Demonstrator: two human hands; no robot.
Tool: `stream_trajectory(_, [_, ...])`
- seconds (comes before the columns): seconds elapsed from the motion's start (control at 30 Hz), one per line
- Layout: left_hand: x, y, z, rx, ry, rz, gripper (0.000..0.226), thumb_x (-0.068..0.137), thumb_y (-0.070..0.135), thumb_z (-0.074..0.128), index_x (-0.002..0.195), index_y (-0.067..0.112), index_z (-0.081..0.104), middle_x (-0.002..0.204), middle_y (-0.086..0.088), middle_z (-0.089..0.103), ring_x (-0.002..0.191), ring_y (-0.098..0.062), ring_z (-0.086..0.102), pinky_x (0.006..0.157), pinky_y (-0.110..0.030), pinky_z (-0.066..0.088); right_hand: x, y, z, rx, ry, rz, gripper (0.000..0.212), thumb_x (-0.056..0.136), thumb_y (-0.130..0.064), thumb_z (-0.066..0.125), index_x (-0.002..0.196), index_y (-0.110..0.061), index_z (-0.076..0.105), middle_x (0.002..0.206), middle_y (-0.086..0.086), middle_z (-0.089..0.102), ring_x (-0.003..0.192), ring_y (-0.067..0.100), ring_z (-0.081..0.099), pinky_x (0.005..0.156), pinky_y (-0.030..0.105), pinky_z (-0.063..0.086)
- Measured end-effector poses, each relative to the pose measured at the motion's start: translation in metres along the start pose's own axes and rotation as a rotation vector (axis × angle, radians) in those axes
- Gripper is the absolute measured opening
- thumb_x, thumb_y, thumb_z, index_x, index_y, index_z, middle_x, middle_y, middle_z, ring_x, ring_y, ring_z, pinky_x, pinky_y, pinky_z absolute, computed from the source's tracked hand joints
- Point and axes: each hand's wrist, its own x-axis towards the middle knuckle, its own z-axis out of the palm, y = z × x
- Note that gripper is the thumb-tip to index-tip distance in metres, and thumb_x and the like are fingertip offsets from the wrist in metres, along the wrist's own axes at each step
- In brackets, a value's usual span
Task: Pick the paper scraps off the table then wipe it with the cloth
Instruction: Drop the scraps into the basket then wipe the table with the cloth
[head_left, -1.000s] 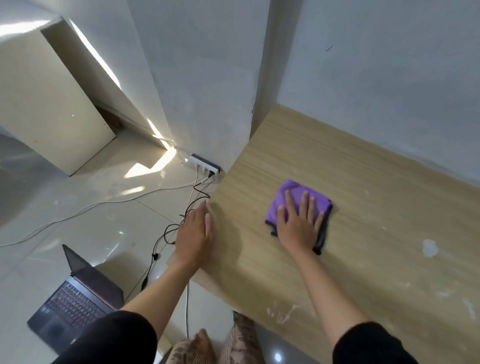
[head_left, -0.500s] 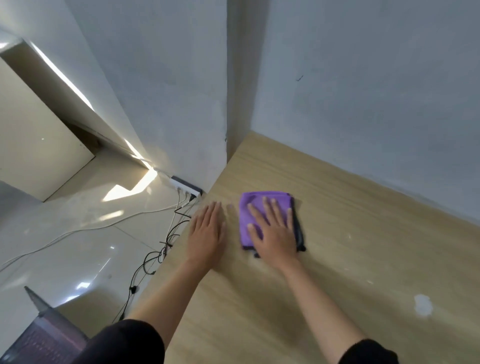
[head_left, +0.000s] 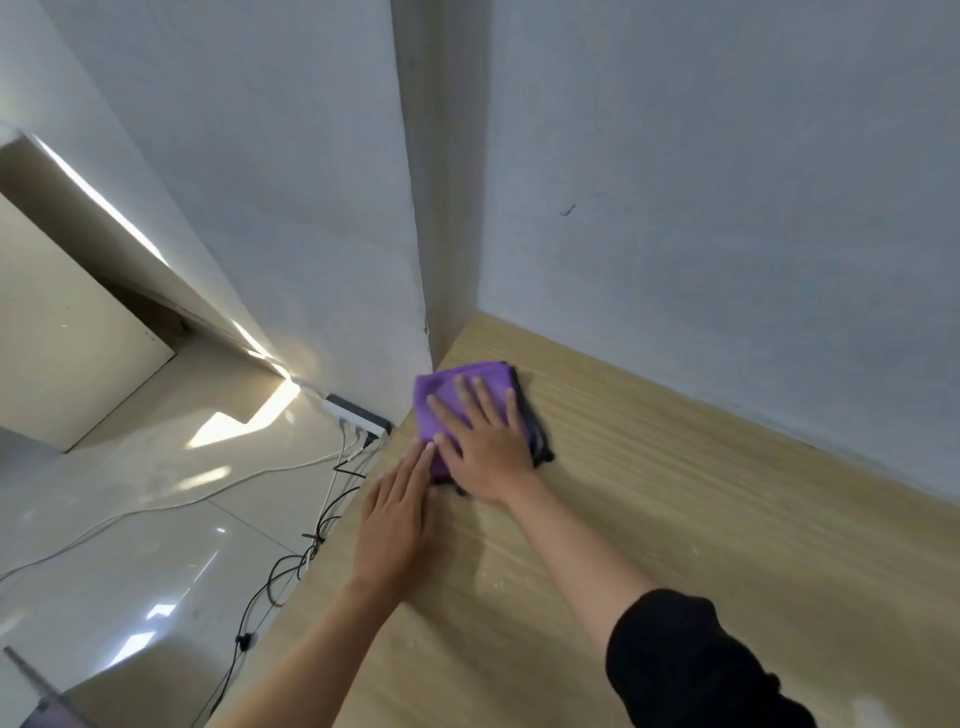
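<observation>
Both hands lie flat on the counter (head_left: 701, 519), fingers straight and gripping nothing. The right hand (head_left: 483, 447) presses palm-down on a folded purple cloth (head_left: 454, 382), its fingers spread and pointing toward the far wall, its thumb stretched out to the left across the fabric. The left hand (head_left: 397, 525) rests just beside it on the bare wood, close to the counter's left edge, with its fingers held together; the fingertips reach the cloth's near left corner next to the right thumb, though whether they touch the fabric cannot be told. The cloth sits in the far left corner of the counter, near where the grey wall (head_left: 727, 208) steps back, and its left side runs along the counter's edge. A darker layer of the cloth shows along its right side and at the near edge under the right wrist. A black sleeve (head_left: 691, 665) covers the right upper arm, while both forearms are bare. A few faint pale flecks dot the wood near the right forearm, too small to identify. Off the counter to the left, a power strip (head_left: 358, 415) lies on the glossy tiled floor (head_left: 130, 519) against the wall, with white and black cables (head_left: 291, 566) trailing from it.
</observation>
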Motion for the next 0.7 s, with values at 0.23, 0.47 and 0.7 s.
stream_trajectory(0.23, [-0.005,0.005,-0.008,0.013,-0.017,-0.012,0.066,0.086,0.050,0.007,0.145,0.026,0.027,0.152,0.011,0.026,0.136,-0.005,0.027,0.107,-0.020,0.012,-0.042,0.039,0.004,0.013,0.136,0.348,0.056,0.088,-0.057,0.010,0.143,-0.045,0.013,0.157,-0.007,0.000,0.144,0.013,-0.008,0.106,0.058,-0.020])
stream_trajectory(0.47, [-0.030,0.036,-0.012,-0.262,-0.042,-0.038,0.048,0.088,0.029,0.039,0.129,0.008,0.048,0.128,-0.015,0.046,0.108,-0.032,0.053,0.095,-0.043,0.047,-0.121,-0.001,0.023,0.079,0.203,0.415,0.051,0.091,-0.053,0.015,0.140,-0.045,0.028,0.155,-0.010,0.014,0.144,0.011,0.005,0.108,0.053,-0.015])
stream_trajectory(0.7, [-0.063,0.062,-0.027,-0.211,-0.308,-0.300,0.059,0.088,0.024,0.056,0.134,-0.001,0.030,0.133,-0.020,0.034,0.118,-0.036,0.045,0.101,-0.039,0.039,-0.184,-0.064,0.035,0.494,0.596,0.660,0.067,0.081,-0.035,0.048,0.141,-0.009,0.031,0.148,0.014,0.032,0.140,0.028,0.022,0.113,0.031,0.008])
